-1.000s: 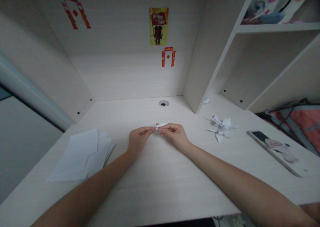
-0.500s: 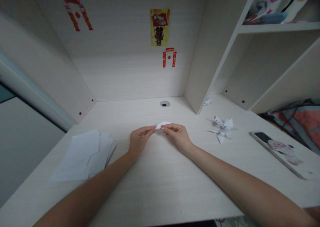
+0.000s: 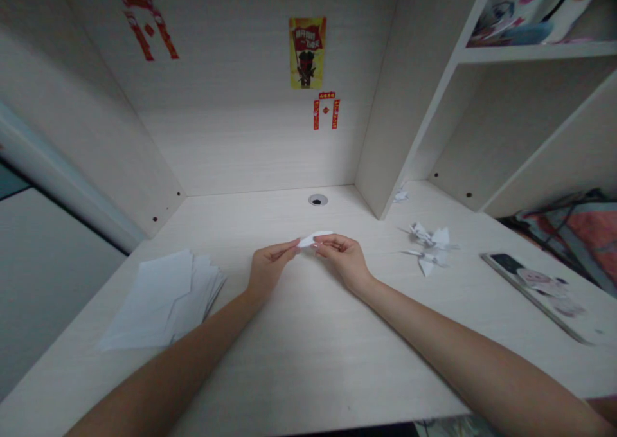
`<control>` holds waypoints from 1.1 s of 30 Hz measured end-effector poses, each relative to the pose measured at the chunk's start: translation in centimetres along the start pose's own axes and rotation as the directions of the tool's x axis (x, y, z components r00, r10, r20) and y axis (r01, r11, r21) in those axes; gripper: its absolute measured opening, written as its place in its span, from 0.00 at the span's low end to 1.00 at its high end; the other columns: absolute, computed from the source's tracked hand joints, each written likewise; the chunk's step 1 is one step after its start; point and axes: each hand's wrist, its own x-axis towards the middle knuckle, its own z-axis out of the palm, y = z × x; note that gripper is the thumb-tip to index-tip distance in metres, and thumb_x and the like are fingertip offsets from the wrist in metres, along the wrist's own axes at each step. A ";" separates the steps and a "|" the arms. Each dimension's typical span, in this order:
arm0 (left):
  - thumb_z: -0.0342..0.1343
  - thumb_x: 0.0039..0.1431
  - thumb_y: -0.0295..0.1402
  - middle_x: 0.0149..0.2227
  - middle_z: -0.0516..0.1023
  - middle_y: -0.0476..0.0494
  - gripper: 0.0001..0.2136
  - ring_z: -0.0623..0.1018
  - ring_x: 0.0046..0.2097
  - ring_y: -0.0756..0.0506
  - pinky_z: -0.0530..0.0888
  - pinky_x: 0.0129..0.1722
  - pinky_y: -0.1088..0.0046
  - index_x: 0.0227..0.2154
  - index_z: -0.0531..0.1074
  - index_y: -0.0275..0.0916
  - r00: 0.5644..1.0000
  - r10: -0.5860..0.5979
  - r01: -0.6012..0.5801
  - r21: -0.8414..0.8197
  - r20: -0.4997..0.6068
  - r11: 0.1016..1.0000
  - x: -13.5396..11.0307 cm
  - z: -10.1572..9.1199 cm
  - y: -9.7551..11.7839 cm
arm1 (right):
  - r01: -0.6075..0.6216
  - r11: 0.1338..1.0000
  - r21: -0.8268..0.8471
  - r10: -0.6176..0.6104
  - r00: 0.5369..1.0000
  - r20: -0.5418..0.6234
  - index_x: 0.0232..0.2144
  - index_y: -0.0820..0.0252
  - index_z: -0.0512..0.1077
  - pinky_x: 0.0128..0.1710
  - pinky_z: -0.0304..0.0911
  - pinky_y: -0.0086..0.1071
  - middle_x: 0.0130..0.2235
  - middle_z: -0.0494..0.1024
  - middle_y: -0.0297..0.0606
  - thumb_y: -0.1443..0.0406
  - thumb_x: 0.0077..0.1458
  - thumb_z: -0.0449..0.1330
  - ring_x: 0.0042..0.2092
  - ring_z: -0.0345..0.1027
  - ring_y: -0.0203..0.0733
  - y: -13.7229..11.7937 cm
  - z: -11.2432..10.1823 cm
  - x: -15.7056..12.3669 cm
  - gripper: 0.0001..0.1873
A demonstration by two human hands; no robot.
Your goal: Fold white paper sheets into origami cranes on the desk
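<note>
A small folded white paper (image 3: 309, 239) is held between my two hands, just above the desk (image 3: 299, 360). My left hand (image 3: 270, 268) pinches its left end between thumb and fingertips. With thumb and bent fingers, my right hand (image 3: 348, 260) grips the right side and covers part of it. The paper's exact folds are too small to make out. Off to the right lie several folded paper cranes (image 3: 428, 247). By my left forearm sits a stack of white paper sheets (image 3: 159, 295).
A phone (image 3: 535, 292) in a decorated case lies at the right. Behind the cranes, an upright panel (image 3: 385, 167) meets the desk, with another bit of white paper (image 3: 401, 195) beside it. A round cable hole (image 3: 318, 200) is near the back wall.
My left hand's fingertips have shifted slightly left and up along the paper, and more of the paper shows between the hands. The things on the desk have not moved.
</note>
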 end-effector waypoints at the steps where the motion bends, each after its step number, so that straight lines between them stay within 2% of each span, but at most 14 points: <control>1: 0.63 0.43 0.38 0.37 0.80 0.43 0.16 0.78 0.39 0.45 0.73 0.41 0.70 0.37 0.77 0.38 1.000 -0.003 0.003 -0.002 0.006 1.000 0.0 0.0 -0.1 | -0.004 1.000 0.007 0.004 1.000 -0.001 0.27 0.60 0.77 0.31 0.63 0.32 0.25 0.77 0.35 0.61 0.34 0.69 0.27 0.68 0.36 0.0 0.0 0.0 0.14; 15: 0.63 0.43 0.38 0.39 0.80 0.41 0.17 0.78 0.41 0.43 0.73 0.46 0.66 0.38 0.77 0.37 0.998 -0.014 0.017 -0.061 0.054 0.998 0.0 0.1 0.1 | -0.053 0.997 0.047 0.054 0.998 -0.015 0.26 0.59 0.78 0.31 0.64 0.30 0.26 0.79 0.36 0.61 0.35 0.69 0.26 0.69 0.34 0.0 0.0 0.1 0.12; 25: 0.64 0.43 0.38 0.36 0.81 0.41 0.17 0.78 0.37 0.46 0.73 0.42 0.72 0.38 0.77 0.37 0.995 -0.053 0.064 -0.118 0.088 0.991 0.2 -0.1 -0.3 | 0.036 0.998 -0.055 -0.037 0.999 -0.018 0.26 0.61 0.78 0.30 0.64 0.30 0.24 0.78 0.37 0.60 0.36 0.69 0.26 0.69 0.35 -0.2 -0.1 0.1 0.12; 33: 0.63 0.44 0.38 0.36 0.80 0.42 0.17 0.79 0.38 0.45 0.72 0.44 0.69 0.38 0.77 0.36 0.993 -0.058 0.073 -0.141 0.102 0.987 0.3 0.0 -0.4 | 0.011 1.000 -0.026 -0.012 0.999 -0.043 0.25 0.60 0.78 0.30 0.65 0.31 0.25 0.78 0.37 0.60 0.35 0.69 0.26 0.69 0.36 -0.1 0.0 0.1 0.12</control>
